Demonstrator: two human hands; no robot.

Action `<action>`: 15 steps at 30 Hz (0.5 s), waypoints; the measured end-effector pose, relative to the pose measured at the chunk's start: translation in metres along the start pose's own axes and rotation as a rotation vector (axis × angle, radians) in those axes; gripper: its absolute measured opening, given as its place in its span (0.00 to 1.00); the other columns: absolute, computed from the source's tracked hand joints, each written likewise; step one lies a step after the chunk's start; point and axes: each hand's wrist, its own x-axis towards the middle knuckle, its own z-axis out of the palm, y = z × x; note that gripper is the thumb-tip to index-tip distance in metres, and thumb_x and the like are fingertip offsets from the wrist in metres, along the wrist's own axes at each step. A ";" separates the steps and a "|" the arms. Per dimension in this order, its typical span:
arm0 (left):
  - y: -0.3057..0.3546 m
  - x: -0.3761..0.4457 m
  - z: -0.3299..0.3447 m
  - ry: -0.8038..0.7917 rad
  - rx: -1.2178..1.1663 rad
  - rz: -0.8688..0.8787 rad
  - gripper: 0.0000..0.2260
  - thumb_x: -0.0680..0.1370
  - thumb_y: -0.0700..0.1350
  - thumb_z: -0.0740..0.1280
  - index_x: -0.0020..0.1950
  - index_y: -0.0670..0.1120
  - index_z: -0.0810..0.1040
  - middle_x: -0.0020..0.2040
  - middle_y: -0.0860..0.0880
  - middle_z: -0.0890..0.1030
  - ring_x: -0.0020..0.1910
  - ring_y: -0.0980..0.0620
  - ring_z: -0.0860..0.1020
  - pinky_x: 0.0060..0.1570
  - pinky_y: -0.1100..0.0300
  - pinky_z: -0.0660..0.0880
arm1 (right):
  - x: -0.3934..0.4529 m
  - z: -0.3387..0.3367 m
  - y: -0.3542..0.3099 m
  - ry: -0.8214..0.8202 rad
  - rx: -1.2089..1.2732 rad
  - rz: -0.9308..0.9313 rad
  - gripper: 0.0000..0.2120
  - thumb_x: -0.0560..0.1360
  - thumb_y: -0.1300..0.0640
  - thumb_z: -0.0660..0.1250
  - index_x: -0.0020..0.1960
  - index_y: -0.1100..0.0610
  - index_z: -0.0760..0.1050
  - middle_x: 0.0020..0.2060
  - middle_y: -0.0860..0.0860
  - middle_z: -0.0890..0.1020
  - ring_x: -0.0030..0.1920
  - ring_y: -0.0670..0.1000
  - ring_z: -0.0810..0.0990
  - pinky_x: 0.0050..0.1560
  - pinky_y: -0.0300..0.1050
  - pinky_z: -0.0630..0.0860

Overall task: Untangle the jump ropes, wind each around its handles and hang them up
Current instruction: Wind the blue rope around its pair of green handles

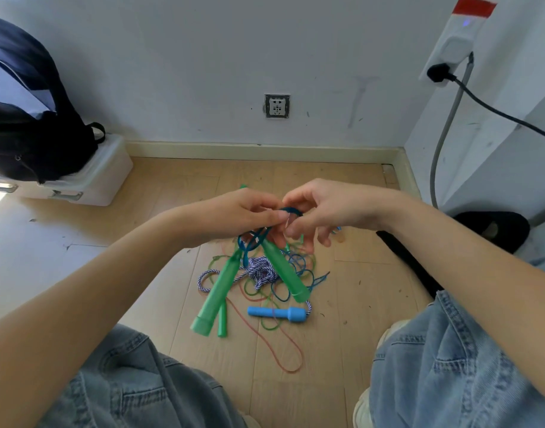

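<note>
Left hand (243, 214) and right hand (314, 211) meet above the wooden floor (178, 217), fingers curled, both pinching a dark teal rope loop (291, 210); two green handles (217, 293) dangle beneath; tangled ropes (265, 273) and a blue handle (277, 313) lie below; backpack (33, 118) far left.

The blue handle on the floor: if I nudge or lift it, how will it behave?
The blue handle looks round and lies on its side on bare wood floor, so a nudge would probably roll it. Its striped braided rope runs into the knotted pile, so lifting it would likely drag that floppy tangle along. It looks like light plastic.
</note>
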 end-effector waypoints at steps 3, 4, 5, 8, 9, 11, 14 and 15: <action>-0.004 0.002 -0.005 0.042 0.098 -0.032 0.07 0.76 0.48 0.66 0.43 0.48 0.80 0.43 0.50 0.84 0.41 0.56 0.78 0.47 0.62 0.74 | -0.004 -0.010 0.000 0.121 0.097 0.063 0.03 0.73 0.61 0.68 0.44 0.59 0.75 0.29 0.51 0.73 0.21 0.45 0.73 0.20 0.34 0.65; -0.007 0.002 -0.007 0.042 0.107 -0.048 0.04 0.75 0.48 0.68 0.43 0.49 0.80 0.44 0.48 0.84 0.41 0.57 0.78 0.47 0.63 0.74 | -0.006 -0.015 -0.001 0.179 0.159 0.061 0.03 0.73 0.60 0.68 0.42 0.59 0.75 0.27 0.50 0.71 0.20 0.45 0.69 0.19 0.33 0.63; -0.009 0.002 -0.009 0.053 0.122 -0.055 0.01 0.73 0.46 0.70 0.43 0.50 0.79 0.44 0.48 0.83 0.40 0.57 0.77 0.46 0.65 0.73 | -0.007 -0.019 -0.001 0.247 0.218 0.052 0.04 0.73 0.60 0.68 0.40 0.59 0.75 0.26 0.50 0.69 0.19 0.44 0.67 0.18 0.33 0.61; -0.013 0.003 -0.014 0.180 0.094 -0.042 0.01 0.73 0.42 0.70 0.43 0.48 0.79 0.40 0.50 0.83 0.39 0.57 0.80 0.45 0.66 0.74 | -0.009 -0.027 0.000 0.397 0.303 0.057 0.06 0.73 0.60 0.67 0.38 0.59 0.76 0.23 0.48 0.66 0.17 0.43 0.63 0.18 0.31 0.59; -0.014 0.003 -0.016 0.231 0.062 -0.040 0.01 0.74 0.42 0.69 0.43 0.48 0.79 0.39 0.50 0.83 0.39 0.57 0.81 0.42 0.68 0.75 | -0.009 -0.027 0.001 0.410 0.304 0.071 0.06 0.74 0.60 0.67 0.39 0.59 0.76 0.23 0.47 0.66 0.17 0.43 0.63 0.19 0.31 0.59; -0.012 0.002 -0.020 0.290 -0.025 -0.062 0.01 0.74 0.44 0.69 0.44 0.48 0.79 0.40 0.51 0.83 0.38 0.57 0.82 0.35 0.68 0.76 | -0.008 -0.025 0.002 0.424 0.298 0.102 0.07 0.75 0.58 0.66 0.39 0.58 0.75 0.22 0.47 0.67 0.18 0.44 0.64 0.19 0.31 0.59; -0.010 0.000 -0.021 0.305 -0.136 -0.049 0.05 0.77 0.44 0.66 0.50 0.48 0.80 0.43 0.50 0.83 0.39 0.58 0.82 0.35 0.68 0.76 | -0.007 -0.022 0.000 0.461 0.311 0.121 0.07 0.76 0.58 0.64 0.39 0.56 0.73 0.23 0.48 0.69 0.18 0.45 0.67 0.19 0.31 0.60; -0.009 0.000 -0.021 0.308 -0.148 -0.039 0.06 0.77 0.44 0.65 0.51 0.48 0.80 0.44 0.50 0.84 0.39 0.58 0.82 0.35 0.68 0.76 | -0.006 -0.022 0.000 0.479 0.320 0.121 0.07 0.76 0.58 0.63 0.39 0.56 0.72 0.23 0.49 0.69 0.18 0.45 0.68 0.19 0.32 0.61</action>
